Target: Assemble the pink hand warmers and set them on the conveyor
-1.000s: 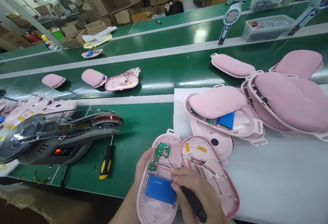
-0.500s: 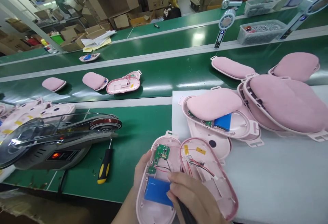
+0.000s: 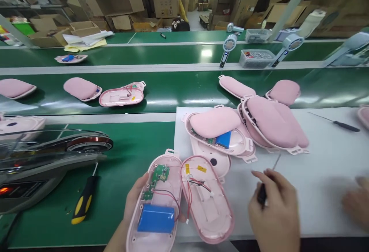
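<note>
My left hand (image 3: 135, 196) grips the edge of an open pink shell half (image 3: 161, 236). Inside that half sit a green circuit board (image 3: 160, 173) and a blue battery pack (image 3: 157, 219). Beside it lies the matching pink half (image 3: 211, 221), with red and black wires, a white connector and yellow tape; thin wires run between the two. Over the white mat, my right hand (image 3: 273, 209) is closed around a screwdriver (image 3: 261, 196) with a black handle, its thin shaft pointing away. Fingers cover part of the handle.
Pink padded shells (image 3: 271, 121) are piled beyond the mat (image 3: 323, 194). A tape dispenser (image 3: 57, 163) and yellow-black screwdriver (image 3: 84, 200) lie left. Another black-handled screwdriver (image 3: 346, 126) rests at right. Another person's blurred hand (image 3: 357, 202) shows at the right edge.
My right hand has moved right, away from the shell, with the black-handled tool. The wires inside the shell now show clearly. The view has turned right, and another person's hand has come into view.
</note>
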